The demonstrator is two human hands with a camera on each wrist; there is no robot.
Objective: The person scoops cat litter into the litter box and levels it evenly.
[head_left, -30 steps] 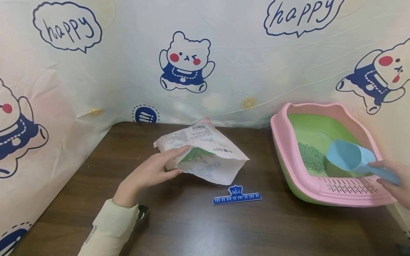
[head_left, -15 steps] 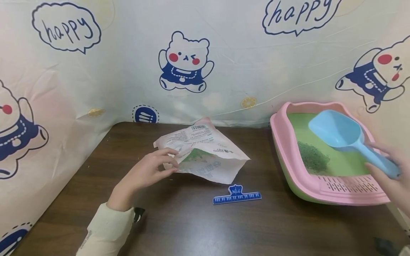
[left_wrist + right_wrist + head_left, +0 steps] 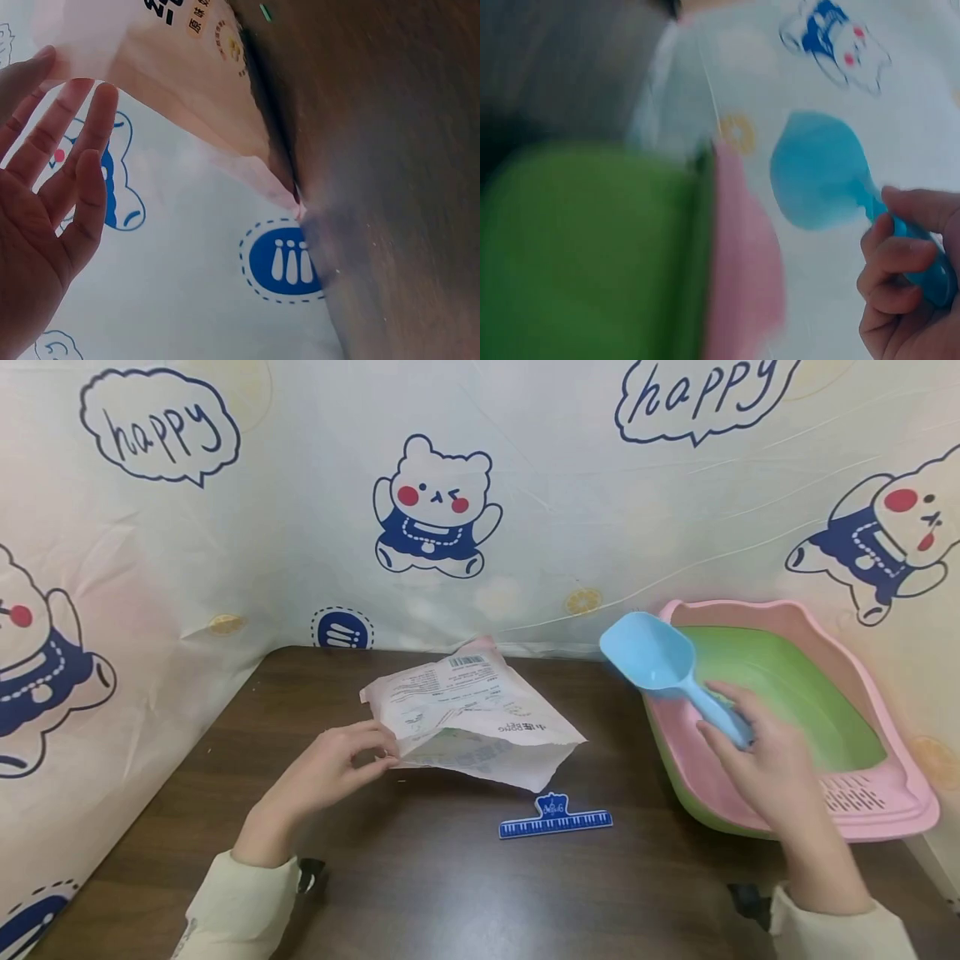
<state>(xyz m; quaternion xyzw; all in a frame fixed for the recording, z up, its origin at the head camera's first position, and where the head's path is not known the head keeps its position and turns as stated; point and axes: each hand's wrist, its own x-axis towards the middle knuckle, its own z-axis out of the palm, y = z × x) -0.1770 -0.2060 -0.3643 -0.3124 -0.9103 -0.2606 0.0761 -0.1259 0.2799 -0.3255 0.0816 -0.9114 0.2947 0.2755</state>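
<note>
At the torn opening of a white printed bag, my left hand pinches the left corner of its edge between thumb and fingers. The left wrist view shows the thumb above that bag edge and the fingers beneath it. My right hand grips the handle of a light blue scoop, its bowl facing up with nothing showing in it. The scoop hangs over the left rim of a pink-rimmed green litter box. In the right wrist view the fingers curl round the handle. The right hand hides part of the box.
A blue clip with a piano-key pattern lies on the dark wooden table, just in front of the bag. Behind the table hangs a pale cloth printed with bears.
My right hand has lifted the scoop out of the litter box and carried it left. My left hand has shifted slightly left and down, and the bag's mouth has dropped lower over its inside.
</note>
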